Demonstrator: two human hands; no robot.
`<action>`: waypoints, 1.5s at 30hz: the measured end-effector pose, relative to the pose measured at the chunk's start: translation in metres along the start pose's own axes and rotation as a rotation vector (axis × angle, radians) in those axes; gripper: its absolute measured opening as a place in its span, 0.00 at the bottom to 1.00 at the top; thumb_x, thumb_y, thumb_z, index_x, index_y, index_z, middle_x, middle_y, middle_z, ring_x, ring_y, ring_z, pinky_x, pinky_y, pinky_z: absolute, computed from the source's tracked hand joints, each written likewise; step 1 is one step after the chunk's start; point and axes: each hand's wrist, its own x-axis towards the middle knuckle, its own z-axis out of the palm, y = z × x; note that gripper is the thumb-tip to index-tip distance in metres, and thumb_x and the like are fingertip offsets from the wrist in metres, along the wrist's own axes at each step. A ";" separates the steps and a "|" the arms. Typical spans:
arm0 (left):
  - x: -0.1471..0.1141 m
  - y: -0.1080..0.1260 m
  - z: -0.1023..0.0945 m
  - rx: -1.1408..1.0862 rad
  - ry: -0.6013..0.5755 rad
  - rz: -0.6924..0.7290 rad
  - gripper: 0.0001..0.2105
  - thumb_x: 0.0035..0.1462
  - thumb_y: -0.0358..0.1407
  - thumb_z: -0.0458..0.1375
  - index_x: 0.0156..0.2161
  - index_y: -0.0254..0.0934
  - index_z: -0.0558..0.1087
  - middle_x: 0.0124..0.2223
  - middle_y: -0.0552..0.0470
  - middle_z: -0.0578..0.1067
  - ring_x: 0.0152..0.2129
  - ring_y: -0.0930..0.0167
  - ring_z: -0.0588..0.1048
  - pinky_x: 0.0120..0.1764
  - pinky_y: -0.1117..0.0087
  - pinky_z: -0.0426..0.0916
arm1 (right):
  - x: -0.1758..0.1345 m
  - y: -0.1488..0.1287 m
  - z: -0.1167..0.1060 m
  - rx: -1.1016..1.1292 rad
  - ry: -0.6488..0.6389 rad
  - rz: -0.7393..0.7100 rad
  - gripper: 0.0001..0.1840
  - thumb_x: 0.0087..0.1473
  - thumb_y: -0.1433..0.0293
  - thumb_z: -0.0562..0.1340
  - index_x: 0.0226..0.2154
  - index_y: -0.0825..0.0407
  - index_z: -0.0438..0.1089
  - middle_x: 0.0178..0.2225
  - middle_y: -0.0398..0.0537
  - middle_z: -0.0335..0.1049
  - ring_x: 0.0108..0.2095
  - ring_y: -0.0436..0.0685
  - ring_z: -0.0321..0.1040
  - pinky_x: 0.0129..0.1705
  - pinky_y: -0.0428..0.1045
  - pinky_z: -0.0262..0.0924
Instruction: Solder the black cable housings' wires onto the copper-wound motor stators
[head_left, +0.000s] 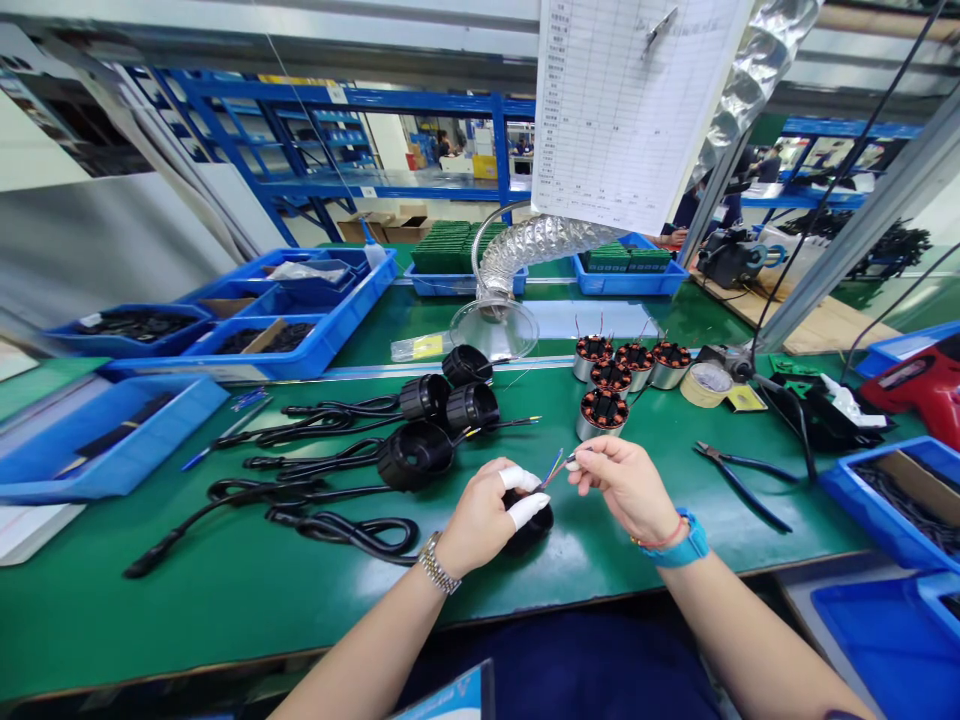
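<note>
My left hand (487, 515), with white finger covers on its thumb and forefinger, is closed at the base of several thin coloured wires (553, 468). Just under those fingers sits a black round housing (534, 535), partly hidden by the hand. My right hand (624, 487) pinches the end of one reddish wire between thumb and forefinger; a small dark tip shows there. To the left lie several black cup-shaped housings (416, 455) with coiled black cables (352, 535). Beyond my right hand stand several motor stators (603, 412) with copper windings.
Diagonal cutters (742, 480) and a tape roll (706, 382) lie to the right. A funnel-ended foil duct (495, 325) hangs at the back. Blue bins (135, 440) stand left, others right. Green boards (450, 245) fill trays behind. A paper sheet (630, 110) hangs above.
</note>
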 end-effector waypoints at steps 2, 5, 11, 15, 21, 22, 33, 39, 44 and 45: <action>-0.001 0.001 0.001 0.008 0.016 0.001 0.05 0.50 0.35 0.59 0.27 0.36 0.72 0.29 0.51 0.71 0.30 0.70 0.69 0.36 0.68 0.64 | 0.000 -0.003 0.000 -0.039 -0.001 -0.001 0.11 0.41 0.65 0.67 0.25 0.57 0.70 0.20 0.46 0.71 0.18 0.47 0.65 0.21 0.43 0.58; -0.001 0.002 0.003 0.031 0.037 0.013 0.05 0.49 0.35 0.60 0.26 0.36 0.71 0.29 0.51 0.71 0.30 0.70 0.69 0.36 0.67 0.64 | 0.000 -0.009 -0.003 -0.101 -0.030 0.025 0.12 0.41 0.64 0.67 0.23 0.57 0.69 0.20 0.46 0.71 0.16 0.46 0.63 0.19 0.43 0.57; -0.002 0.004 0.004 0.057 0.046 0.011 0.05 0.49 0.36 0.59 0.26 0.36 0.71 0.28 0.51 0.71 0.29 0.70 0.68 0.36 0.67 0.64 | 0.001 -0.020 -0.007 -0.201 -0.128 0.091 0.12 0.41 0.64 0.67 0.24 0.57 0.70 0.18 0.44 0.70 0.17 0.45 0.63 0.20 0.42 0.57; -0.002 0.005 0.004 0.074 0.066 0.032 0.06 0.49 0.36 0.59 0.26 0.36 0.71 0.27 0.52 0.70 0.28 0.70 0.67 0.34 0.68 0.64 | -0.002 -0.009 0.005 -0.323 -0.149 0.102 0.12 0.41 0.63 0.66 0.23 0.57 0.70 0.17 0.42 0.68 0.15 0.44 0.60 0.18 0.41 0.54; -0.003 0.006 0.006 0.105 0.078 0.026 0.06 0.49 0.36 0.58 0.25 0.36 0.71 0.27 0.53 0.68 0.28 0.71 0.67 0.33 0.69 0.63 | -0.004 -0.001 0.011 -0.461 -0.134 0.081 0.14 0.42 0.60 0.64 0.24 0.56 0.69 0.15 0.40 0.64 0.14 0.44 0.57 0.16 0.41 0.52; -0.002 0.005 0.006 0.097 0.068 0.022 0.06 0.50 0.36 0.58 0.26 0.36 0.71 0.27 0.52 0.69 0.29 0.71 0.67 0.34 0.69 0.64 | -0.002 -0.005 0.005 -0.527 -0.162 0.072 0.14 0.43 0.60 0.63 0.26 0.56 0.70 0.16 0.41 0.65 0.15 0.45 0.58 0.17 0.42 0.53; 0.001 -0.004 -0.003 -0.065 -0.042 0.027 0.10 0.56 0.36 0.52 0.29 0.35 0.73 0.32 0.50 0.69 0.29 0.72 0.69 0.36 0.70 0.66 | 0.041 0.024 -0.046 -1.391 0.074 0.070 0.05 0.41 0.71 0.60 0.19 0.54 0.69 0.24 0.52 0.71 0.31 0.58 0.69 0.33 0.49 0.58; -0.001 -0.011 -0.004 -0.100 -0.072 -0.005 0.11 0.57 0.37 0.51 0.28 0.35 0.72 0.35 0.49 0.69 0.31 0.71 0.69 0.38 0.69 0.65 | 0.037 0.019 -0.028 -1.081 0.002 0.005 0.05 0.43 0.71 0.59 0.21 0.55 0.67 0.23 0.47 0.70 0.27 0.52 0.67 0.30 0.45 0.59; 0.000 -0.020 -0.005 -0.175 -0.077 -0.016 0.12 0.57 0.37 0.50 0.30 0.35 0.72 0.36 0.49 0.70 0.33 0.71 0.70 0.41 0.68 0.64 | 0.023 0.004 -0.008 -0.644 -0.009 -0.070 0.10 0.50 0.63 0.56 0.29 0.54 0.63 0.21 0.41 0.67 0.20 0.46 0.63 0.24 0.43 0.59; 0.000 -0.022 -0.005 -0.187 -0.076 -0.019 0.12 0.57 0.38 0.50 0.30 0.35 0.72 0.36 0.49 0.70 0.33 0.71 0.70 0.41 0.68 0.64 | 0.021 0.003 -0.004 -0.476 -0.007 -0.073 0.09 0.48 0.64 0.58 0.29 0.54 0.63 0.21 0.40 0.66 0.19 0.46 0.62 0.23 0.43 0.59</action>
